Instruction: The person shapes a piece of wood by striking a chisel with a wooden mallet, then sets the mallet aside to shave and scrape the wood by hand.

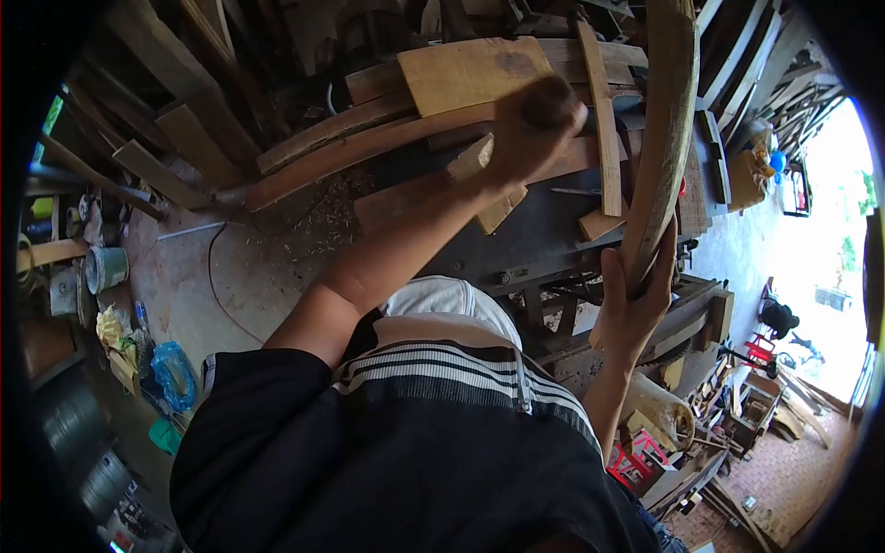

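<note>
My left hand (535, 134) is raised over the workbench, its fingers wrapped round a dark rounded object (550, 101), blurred and too unclear to name. Below it lie wooden boards, among them a wide light board (470, 74) and a small light offcut (502, 210). My right hand (636, 300) grips the lower end of a long wooden beam (659, 138), which rises to the top edge of the view. Just left of the beam, a narrow light strip (602, 120) lies across other boards.
Long boards (369, 147) cover the dark bench (544, 240). Upright planks (198, 143) lean at the upper left. A bucket (106, 267) and a blue plastic bag (173, 376) stand at the left. Scrap wood (728, 415) and a red stool (641, 461) are at the lower right.
</note>
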The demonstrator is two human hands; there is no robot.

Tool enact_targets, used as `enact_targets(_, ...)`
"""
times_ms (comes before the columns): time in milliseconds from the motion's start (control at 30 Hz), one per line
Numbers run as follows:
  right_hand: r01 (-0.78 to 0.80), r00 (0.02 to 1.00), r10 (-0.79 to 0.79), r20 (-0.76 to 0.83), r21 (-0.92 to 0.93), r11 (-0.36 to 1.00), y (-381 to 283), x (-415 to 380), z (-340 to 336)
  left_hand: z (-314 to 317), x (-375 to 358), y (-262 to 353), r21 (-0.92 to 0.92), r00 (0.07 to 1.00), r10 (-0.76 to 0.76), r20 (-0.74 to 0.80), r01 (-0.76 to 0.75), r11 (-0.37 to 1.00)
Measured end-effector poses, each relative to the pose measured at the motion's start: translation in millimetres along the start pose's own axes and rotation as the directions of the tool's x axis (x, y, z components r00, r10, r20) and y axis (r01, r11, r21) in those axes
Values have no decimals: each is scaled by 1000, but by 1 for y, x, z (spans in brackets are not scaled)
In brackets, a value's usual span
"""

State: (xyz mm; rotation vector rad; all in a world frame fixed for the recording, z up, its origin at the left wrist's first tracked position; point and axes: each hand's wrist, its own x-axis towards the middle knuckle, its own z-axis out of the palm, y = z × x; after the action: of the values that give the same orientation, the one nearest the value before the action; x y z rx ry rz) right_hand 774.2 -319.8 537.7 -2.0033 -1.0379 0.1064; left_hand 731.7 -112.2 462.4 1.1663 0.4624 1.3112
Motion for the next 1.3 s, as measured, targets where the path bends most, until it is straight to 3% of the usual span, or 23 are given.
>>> enact_targets(33,6,1000,-7,-23,-28,1000,-1,0,0,-8,9,0,41,998,-68,-16,68,997)
enact_targets(167,-112,994,112,-13,35,993,4,-7,1,-19,22,13,-99,995,-83,52,88,991)
enact_targets(300,-152,988,152,3,10,988,7,-10,6,-18,19,8,-62,991,-41,129,49,997)
enact_targets(533,36,999,-39,-30,-93,995,16,-12,12,-21,12,-7,-9,975,9,223,-7,1000)
enact_targets(600,24,999,-27,-30,-86,996,14,-10,11,-23,12,-2,-14,972,6,237,-3,1000)
enact_targets(667,7,999,-10,-36,-81,997,12,-7,10,-22,13,10,-99,974,-85,208,107,989)
enact_targets(967,1,997,0,76,-12,1000,1,8,17,-26,11,5,-113,964,-117,238,147,983)
enact_targets(1033,54,996,-55,65,6,999,-7,22,13,-24,8,2,-88,957,-125,262,152,984)
enact_targets(1100,274,961,-276,-1,110,955,-24,40,3,-20,6,-1,-48,957,-68,281,85,995)
enact_targets(1133,261,965,-260,-18,104,960,-32,47,-1,-20,5,-2,-49,950,-75,302,94,994)
enact_targets(1200,501,865,-492,-100,240,832,-45,58,-4,-20,6,0,-139,960,-143,240,180,974)
enact_targets(1233,500,866,-493,-81,122,858,-45,58,1,-19,6,2,-138,953,-145,265,186,973)
enact_targets(1300,468,866,-396,306,-213,858,-45,69,-5,-16,2,8,-85,989,37,144,-25,996)
